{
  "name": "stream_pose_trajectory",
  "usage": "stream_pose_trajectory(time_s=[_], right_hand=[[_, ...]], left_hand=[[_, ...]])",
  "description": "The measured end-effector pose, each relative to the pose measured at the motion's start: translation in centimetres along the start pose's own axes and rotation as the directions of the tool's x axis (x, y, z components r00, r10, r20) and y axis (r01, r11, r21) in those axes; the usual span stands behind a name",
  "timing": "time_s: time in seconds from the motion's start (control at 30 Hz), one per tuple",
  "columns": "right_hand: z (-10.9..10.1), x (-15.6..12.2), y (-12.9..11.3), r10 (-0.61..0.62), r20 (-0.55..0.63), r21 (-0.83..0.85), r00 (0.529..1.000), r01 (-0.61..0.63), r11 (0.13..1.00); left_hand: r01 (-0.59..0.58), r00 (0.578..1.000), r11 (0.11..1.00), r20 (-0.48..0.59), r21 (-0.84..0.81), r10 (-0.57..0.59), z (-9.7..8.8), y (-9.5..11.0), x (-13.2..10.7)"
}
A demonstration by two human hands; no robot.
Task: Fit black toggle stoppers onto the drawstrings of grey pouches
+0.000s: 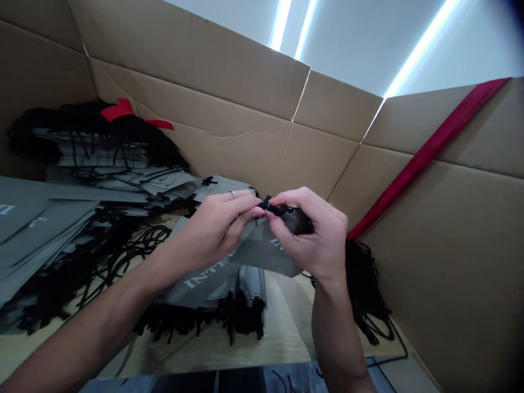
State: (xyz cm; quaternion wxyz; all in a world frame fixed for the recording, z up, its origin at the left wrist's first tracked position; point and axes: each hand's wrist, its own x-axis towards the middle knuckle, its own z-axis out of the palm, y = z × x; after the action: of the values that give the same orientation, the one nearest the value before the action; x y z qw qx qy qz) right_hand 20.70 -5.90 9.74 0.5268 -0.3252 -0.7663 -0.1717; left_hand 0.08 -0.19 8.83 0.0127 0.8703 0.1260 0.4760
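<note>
Grey white-lettered bag [262, 252], black cord [275, 208]

worktop [286, 327]: pale wood-look surface, bare in the near middle.
cardboard walls [229, 82]: stand on edge along the back and the right side.
left stack [41, 218]: flat grey bags, fanned out along the left.
back pile [102, 155]: more grey bags, black handle cords heaped on top, a red ribbon [118, 109] lying on those.
middle stack [249, 284]: grey bags, their black cord ends hanging toward the near edge.
loose cords [123, 251]: black tangle between left stack and middle stack.
right cords [364, 289]: black bundle at the foot of the right wall.
near edge: a dark sheet [245, 382], detail unclear.
</note>
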Motion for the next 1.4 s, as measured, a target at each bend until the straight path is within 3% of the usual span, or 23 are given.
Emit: stream_pose_trajectory(time_s=[0.3,0.4,0.57,0.63,0.9,1.1,1.4], right_hand=[[-0.2,-0.1,-0.2,-0.069,0.015,0.049,0.997,0.069,0.996],[-0.5,-0.3,-0.2,-0.007,0.038,0.057,0.999,0.005,0.998],[-0.9,-0.4,0.0,0.111,0.066,0.108,0.992,-0.117,0.987],[-1.1,-0.4,0.0,0.144,0.088,0.148,0.986,-0.156,0.977],[-1.3,-0.4,-0.4,0.145,0.115,0.210,0.983,-0.167,0.963],[-0.9,-0.4,-0.9,0.184,0.084,0.290,0.979,-0.201,0.936],[-0.3,-0.4,-1.6,0.212,0.013,0.433,0.977,-0.197,0.880]], left_hand=[[-0.069,0.998,0.998,0.012,0.015,0.069,-0.3,0.2,-0.1],[-0.085,0.996,0.996,0.025,0.007,0.084,-0.5,0.3,-0.1],[-0.100,0.990,0.995,-0.098,0.016,0.101,-1.2,0.3,-0.4],[-0.120,0.988,0.993,-0.100,-0.001,0.119,-1.3,0.4,-0.7],[-0.252,0.957,0.968,-0.143,0.008,0.251,-0.6,0.3,-1.1],[-0.248,0.950,0.969,-0.194,-0.003,0.243,-0.4,0.8,-1.1],[-0.183,0.946,0.964,-0.300,-0.194,0.119,0.0,1.2,-0.9]])
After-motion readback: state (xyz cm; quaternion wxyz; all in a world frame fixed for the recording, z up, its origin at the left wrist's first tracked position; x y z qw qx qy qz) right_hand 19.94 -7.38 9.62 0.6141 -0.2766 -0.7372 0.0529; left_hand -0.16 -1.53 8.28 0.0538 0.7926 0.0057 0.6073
